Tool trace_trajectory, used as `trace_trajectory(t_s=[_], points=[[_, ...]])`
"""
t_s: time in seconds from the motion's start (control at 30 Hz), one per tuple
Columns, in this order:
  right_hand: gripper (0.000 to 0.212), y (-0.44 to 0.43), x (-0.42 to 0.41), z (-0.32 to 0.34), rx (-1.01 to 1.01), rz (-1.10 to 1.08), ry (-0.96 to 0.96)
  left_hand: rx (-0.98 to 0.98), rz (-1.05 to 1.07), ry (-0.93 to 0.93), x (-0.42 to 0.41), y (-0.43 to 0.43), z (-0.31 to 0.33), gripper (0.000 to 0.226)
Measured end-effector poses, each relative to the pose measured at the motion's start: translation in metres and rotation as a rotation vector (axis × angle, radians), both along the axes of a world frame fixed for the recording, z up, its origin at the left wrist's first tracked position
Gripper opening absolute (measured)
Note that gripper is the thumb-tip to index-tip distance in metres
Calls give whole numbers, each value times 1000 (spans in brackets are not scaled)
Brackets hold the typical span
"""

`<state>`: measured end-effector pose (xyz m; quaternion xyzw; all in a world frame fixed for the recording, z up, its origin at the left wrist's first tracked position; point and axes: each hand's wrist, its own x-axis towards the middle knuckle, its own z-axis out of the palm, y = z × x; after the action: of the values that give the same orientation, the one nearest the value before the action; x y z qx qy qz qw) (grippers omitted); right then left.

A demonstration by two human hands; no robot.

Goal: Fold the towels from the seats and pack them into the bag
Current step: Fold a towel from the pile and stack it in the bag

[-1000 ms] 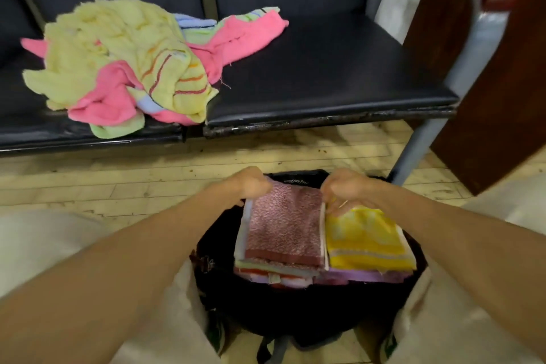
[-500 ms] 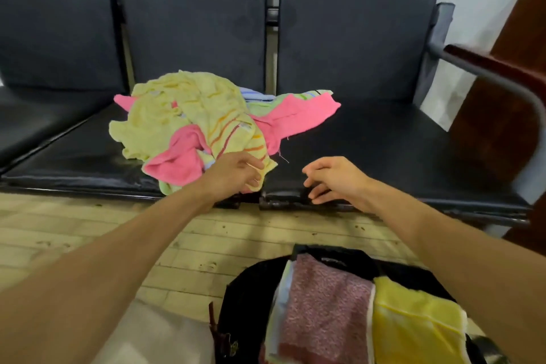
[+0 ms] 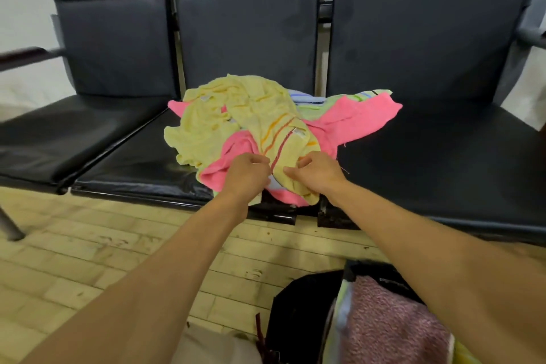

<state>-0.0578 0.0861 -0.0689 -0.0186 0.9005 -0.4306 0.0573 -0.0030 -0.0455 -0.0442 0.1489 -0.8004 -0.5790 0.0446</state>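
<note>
A loose heap of towels lies on the middle black seat [image 3: 141,156]. On top is a pale yellow towel with orange and red stripes [image 3: 260,115], over pink towels [image 3: 354,118]. My left hand [image 3: 246,176] grips the near edge of the yellow striped towel with curled fingers. My right hand [image 3: 316,173] pinches the same towel's near edge just to the right. A black bag [image 3: 298,313] stands open on the floor at the bottom, with a folded mauve towel [image 3: 390,325] inside.
A row of three black padded seats with metal frames spans the view. The right seat [image 3: 443,156] lies beside the heap. An armrest [image 3: 26,53] sticks out at left. Pale wooden floorboards [image 3: 88,260] run in front of the seats.
Both hands left the folded towels in the bag and reached up to the heap on the seat. They now hold the yellow striped towel's near edge. The view tilted up.
</note>
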Motion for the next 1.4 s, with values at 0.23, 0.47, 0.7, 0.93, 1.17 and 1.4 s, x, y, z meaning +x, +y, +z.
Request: trace_trajectory(t_s=[0.23, 0.47, 0.7, 0.93, 1.17, 1.4], points=[[6, -4, 0, 3, 20, -19, 115, 298, 112, -45, -7, 9, 6, 29], [24, 29, 0, 43, -529, -144, -81, 373, 119, -84, -9, 32, 16, 24], [34, 94, 16, 82, -1172, -268, -59, 553, 41, -47, -2, 83, 32, 25], [24, 174, 56, 76, -1182, -394, 51, 943, -123, -166, -8, 136, 24, 51], [25, 240, 96, 40, -748, -323, -50, 961, -23, -189, -17, 173, 16, 33], [28, 249, 114, 20, -400, -5, -187, 631, 139, -95, -29, 181, -13, 46]])
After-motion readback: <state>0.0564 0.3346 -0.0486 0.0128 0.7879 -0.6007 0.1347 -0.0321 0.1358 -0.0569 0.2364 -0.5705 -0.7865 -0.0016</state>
